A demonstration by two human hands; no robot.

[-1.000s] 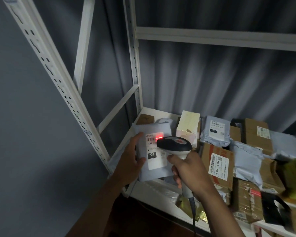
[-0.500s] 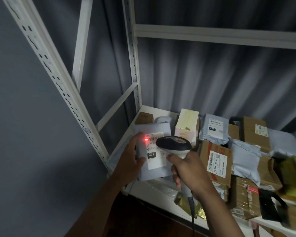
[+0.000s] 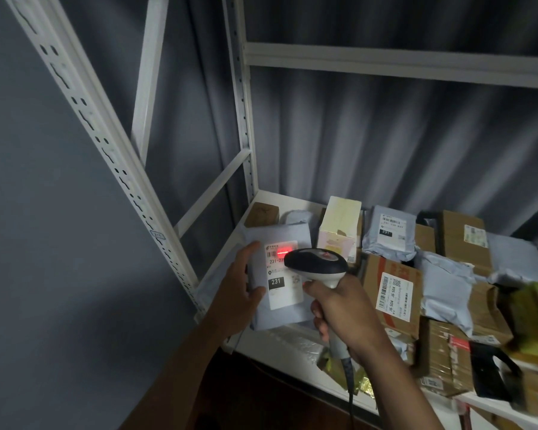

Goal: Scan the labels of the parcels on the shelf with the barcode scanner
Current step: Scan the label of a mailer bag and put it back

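At the shelf's (image 3: 280,346) left corner: grey mailer (image 3: 280,318), propped upright, your left hand (image 3: 241,301) gripping its left edge, thumb on the face. Barcode scanner (image 3: 316,264): your right hand (image 3: 343,315) curled round the handle, red beam on the label (image 3: 281,274). Keep that beam level across the bars and the mailer steady. Shelf also holds: brown cartons, grey mailers, one cream box (image 3: 339,226), crowded to the right
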